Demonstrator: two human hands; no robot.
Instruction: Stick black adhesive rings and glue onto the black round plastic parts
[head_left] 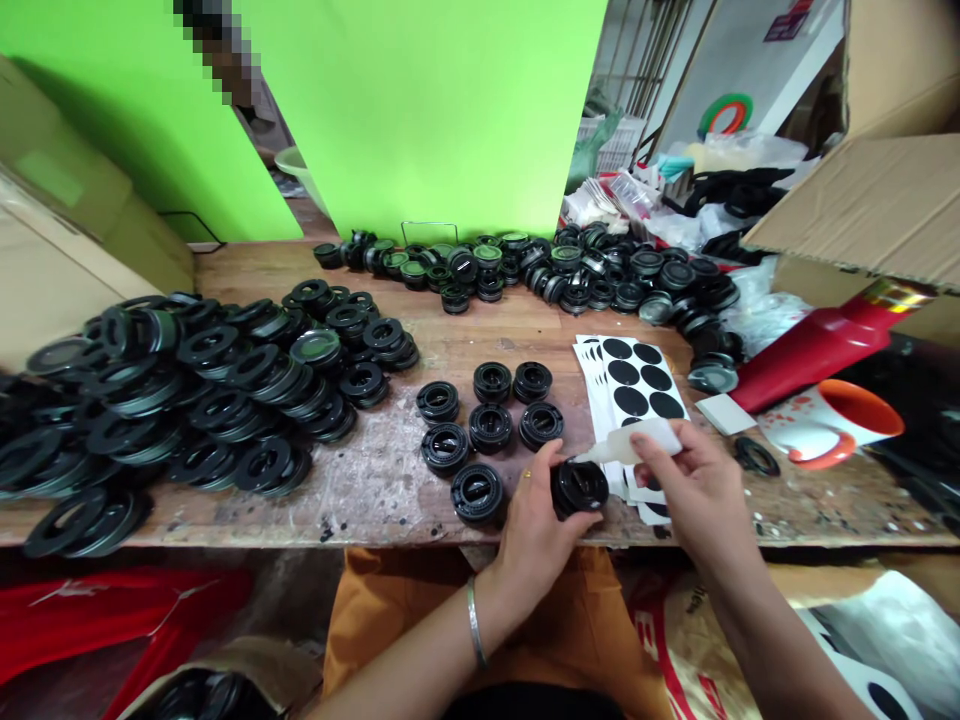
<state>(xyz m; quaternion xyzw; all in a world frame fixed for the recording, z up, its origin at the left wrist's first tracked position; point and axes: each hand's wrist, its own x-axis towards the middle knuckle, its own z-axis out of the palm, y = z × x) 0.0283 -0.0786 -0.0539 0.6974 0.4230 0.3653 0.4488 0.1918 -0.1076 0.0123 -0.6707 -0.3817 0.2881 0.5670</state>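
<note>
Near the front edge of the table, my left hand [536,520] is closed around a round black plastic part [583,487]. My right hand [694,490] grips a small white squeeze bottle [637,440], tilted so its narrow nozzle points left at the part's upper rim. Whether any liquid leaves the tip is too small to see. Several similar black round parts [490,428] stand in a loose group just left of my hands, each with a bar across its centre. Partly under my right hand lie white sheets of round black stickers [631,375].
Stacked black rings [255,370] fill the table's left side. More round parts [487,262] line the back, before a green panel [450,110]. At right are a red bottle [817,345], an orange-and-white mug [832,425], a black ring [757,456] and an overhanging cardboard box [870,205].
</note>
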